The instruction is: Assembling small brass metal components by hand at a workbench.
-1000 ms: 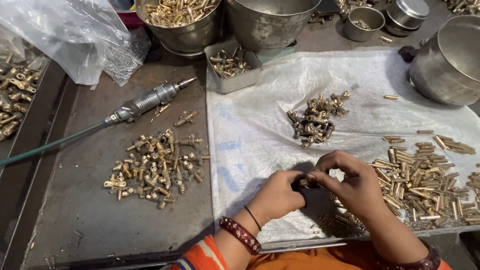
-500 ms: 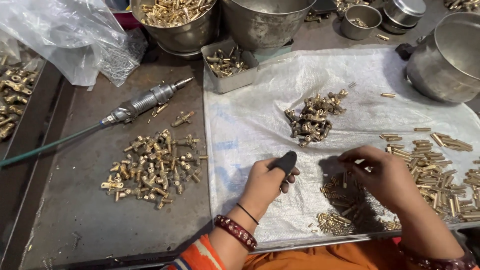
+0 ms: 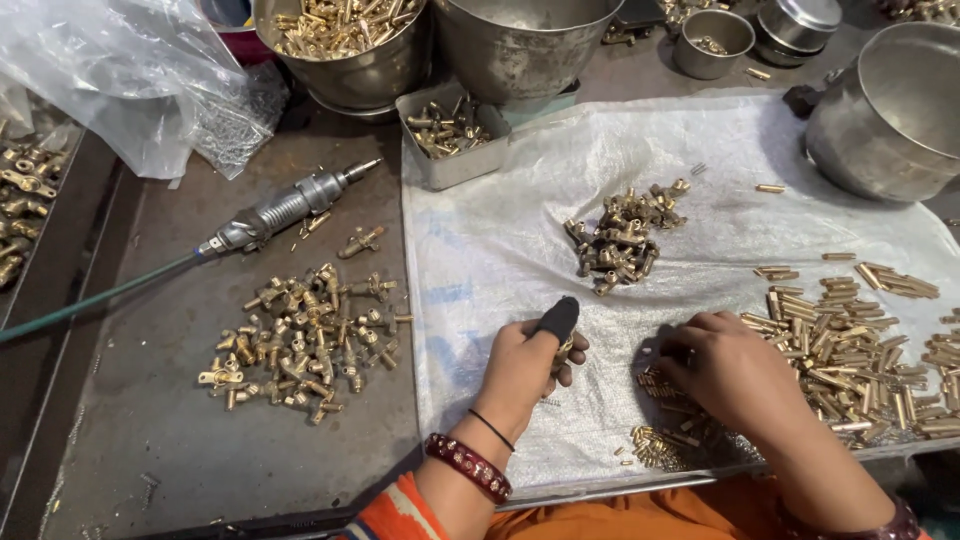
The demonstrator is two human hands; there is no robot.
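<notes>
Brass is filling nearly every container across the top of the frame. Your left hand (image 3: 528, 362), just below centre, is curling shut around a small brass fitting (image 3: 563, 352), with a black cover (image 3: 557, 317) sitting over the raised thumb. Your right hand (image 3: 728, 372), to the right of it, is resting knuckles-up on a heap of short brass pins (image 3: 672, 432); the fingers are bending down into the pins, and you cannot tell from here whether they are pinching one.

Both hands are working over the white plastic sheet (image 3: 500, 250). A cluster of brass fittings (image 3: 622, 235) is lying on it at centre, and a wide spread of brass rods (image 3: 850, 340) is lying at the right edge.

At the top, a steel bowl (image 3: 350, 75) is holding a mound of brass parts, and the steel pot (image 3: 520, 55) beside it is showing only bare wall. A small rectangular tray (image 3: 425, 165) below them is carrying a few fittings. A large steel pot (image 3: 890, 120) is standing at upper right.

On the dark table (image 3: 150, 440) at left, a loose pile of fittings (image 3: 300, 340) is lying below a pneumatic tool (image 3: 285, 208).
</notes>
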